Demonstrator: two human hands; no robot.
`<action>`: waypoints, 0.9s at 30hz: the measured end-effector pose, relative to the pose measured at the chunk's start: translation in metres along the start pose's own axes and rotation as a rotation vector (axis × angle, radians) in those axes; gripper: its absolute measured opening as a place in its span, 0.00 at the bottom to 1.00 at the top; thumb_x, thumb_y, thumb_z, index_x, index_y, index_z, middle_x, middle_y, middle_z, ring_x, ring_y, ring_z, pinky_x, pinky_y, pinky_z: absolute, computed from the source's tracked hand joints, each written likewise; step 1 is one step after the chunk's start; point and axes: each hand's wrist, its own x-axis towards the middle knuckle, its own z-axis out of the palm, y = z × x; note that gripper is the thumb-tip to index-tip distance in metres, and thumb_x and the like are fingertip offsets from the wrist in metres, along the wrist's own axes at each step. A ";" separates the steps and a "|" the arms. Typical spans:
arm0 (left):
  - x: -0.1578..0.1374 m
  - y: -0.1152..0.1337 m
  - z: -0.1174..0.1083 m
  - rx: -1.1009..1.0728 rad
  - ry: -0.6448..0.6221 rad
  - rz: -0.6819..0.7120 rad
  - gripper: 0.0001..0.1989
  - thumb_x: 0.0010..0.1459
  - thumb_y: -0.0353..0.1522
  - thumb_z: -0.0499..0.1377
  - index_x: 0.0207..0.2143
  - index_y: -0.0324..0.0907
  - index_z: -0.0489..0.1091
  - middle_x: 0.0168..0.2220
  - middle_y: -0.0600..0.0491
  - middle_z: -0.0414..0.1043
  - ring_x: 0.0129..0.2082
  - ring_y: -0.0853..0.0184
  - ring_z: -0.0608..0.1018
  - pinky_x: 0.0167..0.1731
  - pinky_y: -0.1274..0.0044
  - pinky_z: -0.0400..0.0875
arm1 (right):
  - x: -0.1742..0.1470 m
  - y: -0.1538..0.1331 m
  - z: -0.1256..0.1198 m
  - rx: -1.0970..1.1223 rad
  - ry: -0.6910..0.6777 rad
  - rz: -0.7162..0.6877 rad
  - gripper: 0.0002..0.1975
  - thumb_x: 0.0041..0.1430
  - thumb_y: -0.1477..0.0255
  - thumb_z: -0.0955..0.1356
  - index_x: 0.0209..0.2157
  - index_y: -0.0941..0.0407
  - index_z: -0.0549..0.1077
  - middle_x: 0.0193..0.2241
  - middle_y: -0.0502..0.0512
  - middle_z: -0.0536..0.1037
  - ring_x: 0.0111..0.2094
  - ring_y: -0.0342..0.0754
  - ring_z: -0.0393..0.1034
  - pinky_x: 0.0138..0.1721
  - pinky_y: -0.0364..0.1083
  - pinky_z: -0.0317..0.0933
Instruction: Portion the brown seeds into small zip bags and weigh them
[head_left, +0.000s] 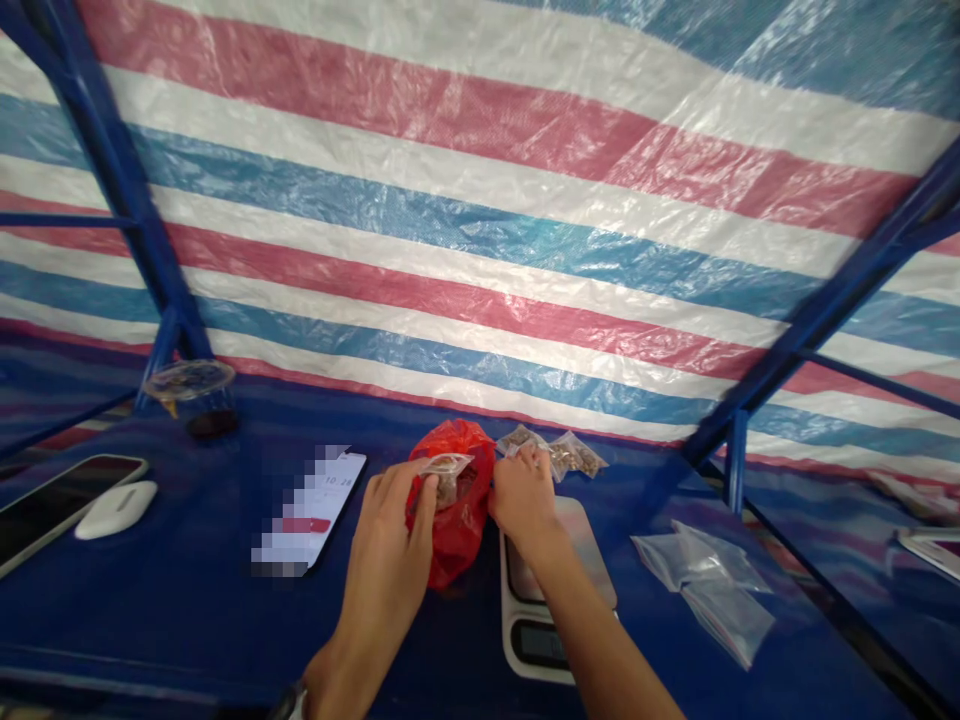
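Note:
My left hand (390, 540) pinches a small clear zip bag (448, 480) with brownish contents, held over the open red plastic bag (459, 545). To the right of the red bag, my right hand (523, 500) is closed, with its fingertips turned away. Whether it grips anything is hidden. Under my right wrist and forearm lies a white kitchen scale (589, 545) with a metal plate and a dark display, partly covered. Just beyond that hand, several small filled zip bags (577, 455) lie on the blue surface.
Flat clear zip bags (727, 620) lie at the right. A phone with a lit screen (330, 510), a dark phone (64, 500), a white earbud case (116, 510) and a clear cup (202, 400) are at the left. Blue metal bars (127, 190) and striped sheeting (465, 200) stand behind.

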 end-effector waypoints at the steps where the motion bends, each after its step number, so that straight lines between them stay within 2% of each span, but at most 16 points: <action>1: 0.000 0.000 0.000 -0.004 0.005 0.004 0.15 0.71 0.41 0.53 0.50 0.48 0.76 0.49 0.49 0.79 0.51 0.55 0.77 0.54 0.62 0.71 | 0.003 -0.003 0.000 -0.009 -0.016 0.001 0.13 0.61 0.77 0.68 0.43 0.63 0.83 0.44 0.73 0.84 0.59 0.67 0.69 0.61 0.60 0.51; 8: 0.002 0.006 -0.002 -0.011 -0.023 -0.012 0.15 0.72 0.39 0.52 0.49 0.47 0.77 0.49 0.49 0.79 0.52 0.56 0.77 0.54 0.63 0.71 | 0.002 -0.006 0.012 -0.020 0.053 -0.007 0.14 0.57 0.83 0.66 0.40 0.60 0.83 0.40 0.71 0.85 0.52 0.65 0.75 0.57 0.60 0.53; 11: 0.002 0.006 -0.001 0.009 -0.007 -0.006 0.14 0.71 0.39 0.53 0.48 0.47 0.77 0.48 0.49 0.79 0.50 0.55 0.77 0.54 0.62 0.70 | 0.003 0.001 0.015 0.036 0.136 -0.013 0.14 0.55 0.84 0.67 0.40 0.59 0.82 0.38 0.69 0.85 0.49 0.65 0.77 0.55 0.60 0.54; 14: 0.000 0.005 0.001 0.019 -0.018 -0.001 0.14 0.72 0.39 0.53 0.48 0.47 0.76 0.48 0.49 0.79 0.50 0.55 0.77 0.54 0.62 0.70 | 0.002 0.012 0.008 0.273 0.306 0.040 0.16 0.59 0.83 0.66 0.41 0.55 0.83 0.36 0.63 0.85 0.47 0.63 0.77 0.56 0.62 0.54; 17: -0.002 0.007 0.004 0.011 -0.053 0.010 0.13 0.72 0.38 0.53 0.49 0.47 0.76 0.49 0.50 0.79 0.52 0.56 0.76 0.56 0.62 0.69 | -0.007 0.017 -0.009 0.746 0.486 0.080 0.10 0.62 0.74 0.69 0.42 0.52 0.82 0.37 0.56 0.85 0.46 0.59 0.78 0.56 0.60 0.59; 19: -0.003 0.009 0.006 0.008 -0.070 0.019 0.13 0.72 0.37 0.53 0.49 0.48 0.76 0.49 0.50 0.79 0.52 0.56 0.76 0.56 0.62 0.69 | -0.017 0.016 -0.021 1.107 0.526 -0.003 0.08 0.62 0.67 0.72 0.41 0.52 0.81 0.39 0.55 0.85 0.45 0.56 0.78 0.53 0.56 0.65; 21: -0.004 0.011 0.009 0.004 -0.081 0.027 0.13 0.72 0.37 0.53 0.49 0.48 0.76 0.49 0.50 0.79 0.51 0.56 0.77 0.55 0.63 0.70 | -0.027 0.010 -0.030 1.328 0.502 -0.099 0.10 0.61 0.63 0.73 0.40 0.52 0.81 0.40 0.55 0.85 0.45 0.54 0.78 0.53 0.53 0.68; 23: -0.004 0.013 0.011 -0.007 -0.085 0.035 0.12 0.71 0.36 0.53 0.49 0.48 0.76 0.49 0.50 0.79 0.51 0.56 0.77 0.54 0.63 0.71 | -0.033 0.003 -0.033 1.402 0.458 -0.140 0.10 0.60 0.63 0.74 0.40 0.53 0.81 0.40 0.54 0.85 0.45 0.53 0.78 0.53 0.53 0.69; 27: -0.005 0.014 0.017 -0.044 -0.090 0.046 0.13 0.71 0.36 0.53 0.49 0.48 0.76 0.49 0.49 0.79 0.52 0.56 0.77 0.55 0.63 0.71 | -0.039 -0.003 -0.030 1.372 0.404 -0.183 0.09 0.61 0.63 0.73 0.38 0.53 0.81 0.40 0.55 0.85 0.45 0.52 0.79 0.53 0.52 0.70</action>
